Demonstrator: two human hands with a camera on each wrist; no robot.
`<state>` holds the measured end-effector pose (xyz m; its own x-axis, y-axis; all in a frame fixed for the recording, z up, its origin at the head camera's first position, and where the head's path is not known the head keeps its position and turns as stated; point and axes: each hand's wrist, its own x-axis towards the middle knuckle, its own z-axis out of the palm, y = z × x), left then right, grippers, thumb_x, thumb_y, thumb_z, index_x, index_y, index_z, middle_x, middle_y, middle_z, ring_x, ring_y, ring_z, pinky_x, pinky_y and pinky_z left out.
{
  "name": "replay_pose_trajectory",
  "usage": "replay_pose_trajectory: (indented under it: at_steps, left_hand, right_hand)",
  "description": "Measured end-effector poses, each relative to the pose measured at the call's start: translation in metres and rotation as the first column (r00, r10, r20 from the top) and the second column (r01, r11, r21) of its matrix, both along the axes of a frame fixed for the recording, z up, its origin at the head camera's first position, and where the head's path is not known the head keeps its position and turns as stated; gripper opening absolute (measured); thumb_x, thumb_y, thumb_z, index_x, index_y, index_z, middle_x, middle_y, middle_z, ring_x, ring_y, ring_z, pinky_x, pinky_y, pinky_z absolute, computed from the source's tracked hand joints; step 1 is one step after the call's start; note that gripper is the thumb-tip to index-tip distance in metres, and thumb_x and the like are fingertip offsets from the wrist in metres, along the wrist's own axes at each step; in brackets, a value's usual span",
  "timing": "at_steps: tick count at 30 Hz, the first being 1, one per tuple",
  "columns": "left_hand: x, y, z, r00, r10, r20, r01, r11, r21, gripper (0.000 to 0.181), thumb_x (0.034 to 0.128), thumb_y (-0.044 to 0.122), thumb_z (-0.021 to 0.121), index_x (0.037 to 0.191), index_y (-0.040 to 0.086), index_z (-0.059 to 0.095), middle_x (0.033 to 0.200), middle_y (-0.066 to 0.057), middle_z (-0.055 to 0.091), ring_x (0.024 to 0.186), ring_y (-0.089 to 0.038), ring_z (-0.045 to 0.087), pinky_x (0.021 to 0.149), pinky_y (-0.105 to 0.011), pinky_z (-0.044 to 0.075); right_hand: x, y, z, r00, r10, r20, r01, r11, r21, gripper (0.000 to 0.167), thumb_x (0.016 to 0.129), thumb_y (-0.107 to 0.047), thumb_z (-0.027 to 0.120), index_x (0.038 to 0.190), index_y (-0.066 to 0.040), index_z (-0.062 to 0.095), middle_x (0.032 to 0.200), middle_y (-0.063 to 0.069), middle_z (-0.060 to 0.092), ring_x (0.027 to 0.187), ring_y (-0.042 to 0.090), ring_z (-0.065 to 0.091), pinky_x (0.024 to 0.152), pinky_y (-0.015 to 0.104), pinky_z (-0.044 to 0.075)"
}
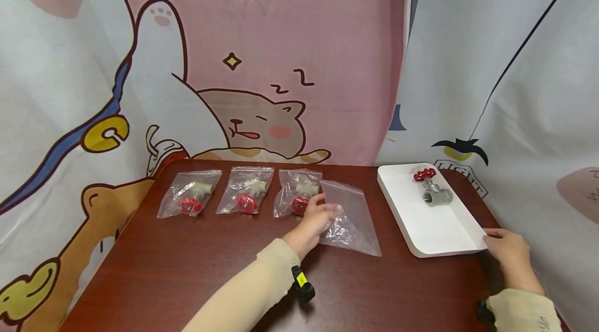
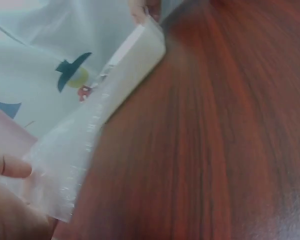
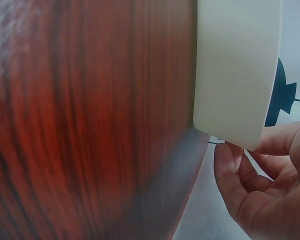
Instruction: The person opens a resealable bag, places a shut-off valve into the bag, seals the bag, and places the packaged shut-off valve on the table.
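Observation:
My left hand (image 1: 311, 224) pinches the left side of a clear zip bag (image 1: 353, 220) that looks flat. In the left wrist view the thumb lies against the bag's film (image 2: 65, 160), and part of the fingers is hidden. At the right, my right hand (image 1: 510, 251) grips the near right corner of a white tray (image 1: 440, 233). The right wrist view shows thumb and fingers at that tray corner (image 3: 235, 100). A metal valve (image 1: 437, 196) with a red handwheel lies in the tray's far part.
Left of my left hand, three bagged valves with red handwheels lie in a row: one at the far left (image 1: 191, 197), one in the middle (image 1: 247, 194), one close to my fingers (image 1: 292, 191). Printed cloth (image 1: 299, 36) hangs behind the brown table (image 1: 374, 295).

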<state>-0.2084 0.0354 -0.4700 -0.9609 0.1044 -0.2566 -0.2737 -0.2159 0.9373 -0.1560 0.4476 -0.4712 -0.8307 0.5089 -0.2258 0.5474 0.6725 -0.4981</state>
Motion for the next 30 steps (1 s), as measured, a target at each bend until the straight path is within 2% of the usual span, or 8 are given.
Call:
replay_pose_trajectory:
  at_steps: [4,6,8,11,15,21,25,30]
  left_hand:
    - [0.002,-0.008,0.005,0.995,-0.095,-0.004,0.095,0.995,-0.035,0.061,0.0761,-0.004,0.056,0.136,0.004,0.044,0.096,-0.008,0.063,0.076,-0.010,0.056,0.066,-0.023,0.049]
    - [0.003,-0.011,0.006,0.994,-0.110,-0.009,0.110,0.993,-0.038,0.049,0.0835,0.006,0.058,0.132,0.006,0.050,0.095,-0.005,0.061,0.076,-0.010,0.057,0.068,-0.025,0.052]
    - [0.004,-0.016,0.009,0.993,-0.114,-0.038,0.111,0.991,-0.072,0.037,0.0908,0.016,0.057,0.127,0.008,0.056,0.096,-0.011,0.064,0.074,-0.009,0.058,0.067,-0.024,0.051]
    - [0.005,-0.026,0.014,0.988,-0.119,-0.099,0.110,0.989,-0.100,0.032,0.0975,0.025,0.052,0.123,0.007,0.060,0.096,-0.009,0.064,0.077,-0.008,0.060,0.069,-0.023,0.050]
    - [0.007,-0.042,0.019,0.974,-0.140,-0.178,0.119,0.985,-0.124,0.031,0.0997,0.023,0.048,0.122,0.005,0.060,0.096,-0.008,0.065,0.085,-0.011,0.065,0.074,-0.026,0.052]
    - [0.008,-0.069,0.028,0.956,-0.163,-0.245,0.123,0.978,-0.171,0.029,0.0985,0.017,0.050,0.119,-0.002,0.059,0.105,-0.020,0.068,0.086,-0.017,0.069,0.074,-0.031,0.056]
    - [0.007,-0.086,0.034,0.923,-0.210,-0.323,0.133,0.960,-0.244,0.030,0.0973,0.010,0.051,0.122,-0.006,0.054,0.107,-0.028,0.065,0.091,-0.030,0.069,0.077,-0.037,0.056]
    - [0.009,-0.104,0.044,0.847,-0.322,-0.422,0.138,0.902,-0.410,0.031,0.0951,0.008,0.055,0.125,-0.001,0.055,0.113,-0.022,0.065,0.103,-0.033,0.065,0.083,-0.036,0.054]
  right_hand:
    - [0.000,0.000,0.001,1.000,-0.008,0.010,0.008,1.000,-0.013,0.046,0.092,-0.016,0.046,0.127,0.013,0.044,0.122,0.043,0.038,0.086,0.046,0.052,0.054,0.040,0.049]
    - [0.000,0.000,0.002,1.000,-0.015,0.013,0.016,1.000,-0.021,0.046,0.092,-0.016,0.045,0.128,0.012,0.044,0.123,0.043,0.038,0.088,0.047,0.052,0.054,0.041,0.049]
    - [0.001,-0.001,0.002,1.000,-0.018,0.012,0.018,1.000,-0.024,0.046,0.092,-0.016,0.046,0.128,0.012,0.044,0.122,0.043,0.038,0.087,0.047,0.052,0.054,0.041,0.049]
    - [0.001,-0.001,0.002,1.000,-0.017,0.011,0.017,1.000,-0.023,0.046,0.092,-0.016,0.046,0.128,0.012,0.044,0.122,0.043,0.038,0.087,0.046,0.052,0.054,0.041,0.049]
    - [0.000,-0.002,0.004,1.000,-0.015,0.017,0.016,1.000,-0.023,0.046,0.092,-0.016,0.046,0.128,0.012,0.044,0.123,0.043,0.038,0.087,0.046,0.052,0.056,0.041,0.049]
    - [0.000,-0.004,0.004,1.000,-0.011,0.021,0.011,1.000,-0.015,0.046,0.092,-0.017,0.045,0.129,0.012,0.043,0.123,0.043,0.038,0.086,0.046,0.052,0.055,0.041,0.049]
    - [0.000,-0.004,0.004,1.000,-0.015,0.021,0.015,1.000,-0.008,0.045,0.092,-0.016,0.046,0.128,0.012,0.044,0.122,0.043,0.038,0.086,0.045,0.052,0.054,0.040,0.048]
    - [0.000,-0.004,0.003,0.999,-0.023,0.022,0.024,1.000,-0.007,0.045,0.092,-0.015,0.046,0.128,0.012,0.044,0.122,0.043,0.038,0.085,0.045,0.052,0.054,0.040,0.048]
